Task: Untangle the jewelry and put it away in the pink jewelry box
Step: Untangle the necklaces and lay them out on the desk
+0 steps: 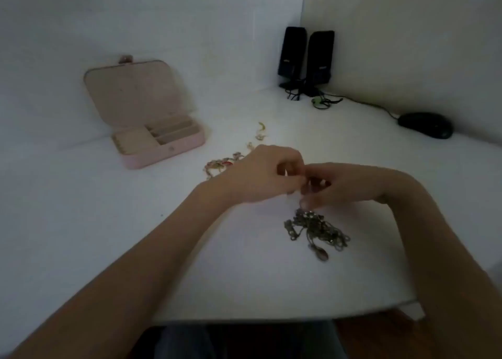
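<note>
Currently we have both hands raised just above the middle of the bench, fingertips meeting. Our left hand and right hand each have curled fingers pinching a strand at the top of the dark tangled chain, whose bulk lies on the bench just below, nearer the front edge; a pendant trails from its near side. Holding the strand up probably lets the knot's weight pull the loops apart. A second, lighter piece with coloured charms lies partly behind the left hand, with small gold bits beyond it. The pink jewelry box stands open toward the back-left, lid propped up, compartments apparently empty, ready to receive pieces. Speakers occupy the back corner; a mouse sits by the right edge.
</note>
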{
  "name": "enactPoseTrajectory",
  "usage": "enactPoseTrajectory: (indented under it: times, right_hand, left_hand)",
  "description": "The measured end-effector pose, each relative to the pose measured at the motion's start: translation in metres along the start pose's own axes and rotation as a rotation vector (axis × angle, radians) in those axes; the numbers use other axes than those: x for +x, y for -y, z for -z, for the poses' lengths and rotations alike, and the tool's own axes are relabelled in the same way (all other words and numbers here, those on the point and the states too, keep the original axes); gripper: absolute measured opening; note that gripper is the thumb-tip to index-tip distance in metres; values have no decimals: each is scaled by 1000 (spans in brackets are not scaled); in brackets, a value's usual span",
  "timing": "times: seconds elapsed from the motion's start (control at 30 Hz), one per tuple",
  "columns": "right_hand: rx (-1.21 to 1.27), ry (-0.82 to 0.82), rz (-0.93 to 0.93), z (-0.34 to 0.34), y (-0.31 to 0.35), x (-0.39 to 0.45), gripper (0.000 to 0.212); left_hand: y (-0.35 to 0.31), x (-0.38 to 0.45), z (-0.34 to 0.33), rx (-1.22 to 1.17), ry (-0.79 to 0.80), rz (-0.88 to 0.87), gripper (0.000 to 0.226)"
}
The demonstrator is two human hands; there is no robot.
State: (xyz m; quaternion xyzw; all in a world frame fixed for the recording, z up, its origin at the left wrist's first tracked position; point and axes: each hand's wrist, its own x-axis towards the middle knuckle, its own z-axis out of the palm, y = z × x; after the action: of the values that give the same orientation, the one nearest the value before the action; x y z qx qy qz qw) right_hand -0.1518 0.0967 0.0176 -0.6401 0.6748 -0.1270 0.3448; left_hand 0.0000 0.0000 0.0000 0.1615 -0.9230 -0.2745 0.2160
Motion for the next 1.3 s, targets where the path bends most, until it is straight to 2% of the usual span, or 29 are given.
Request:
enactPoseTrajectory:
  times: [0.07, 0.2, 0.27, 0.33, 0.43, 0.57, 0.63, 0.7, 0.87, 1.0, 1.13, 1.3]
  right_hand:
    - [-83, 56, -29, -3, 3, -2, 26]
    - [-185, -64, 2, -8, 1, 7, 13]
    - [-203, -149, 34, -9, -4, 14, 14]
    - [-141, -254, 77, -11, -8, 21, 15]
    - [248, -423, 127, -16, -8, 29, 12]
    - [645, -553, 134, -18, -8, 33, 14]
    - [696, -596, 103, -17, -9, 33, 16]
    - [644, -616, 95, -15, -10, 33, 20]
    - [482, -701, 165, -18, -6, 34, 15]
    - [656, -806, 195, -14, -2, 29, 22]
    - [832, -774, 238, -11, 2, 24, 28]
    - [838, -736, 304, -12, 5, 24, 21]
  left_hand:
    - [-6, -2, -1, 11, 182, 13, 18]
    - [0, -2, 2, 91, 368, 126, 36]
    - [6, -2, 0, 66, 338, 153, 43]
    - [9, -1, -4, 1, 226, 162, 46]
    - [13, 2, -7, -195, 40, 191, 43]
    - [17, 6, -3, -592, -60, 340, 35]
    - [18, 8, 0, -598, -117, 403, 22]
    - [21, 9, 4, -564, -149, 439, 15]
    - [18, 9, 10, -736, -131, 531, 15]
    - [17, 5, 13, -571, 27, 502, 22]
    - [7, 1, 2, -600, 242, 432, 25]
    - [-6, 1, -14, -625, 286, 320, 22]
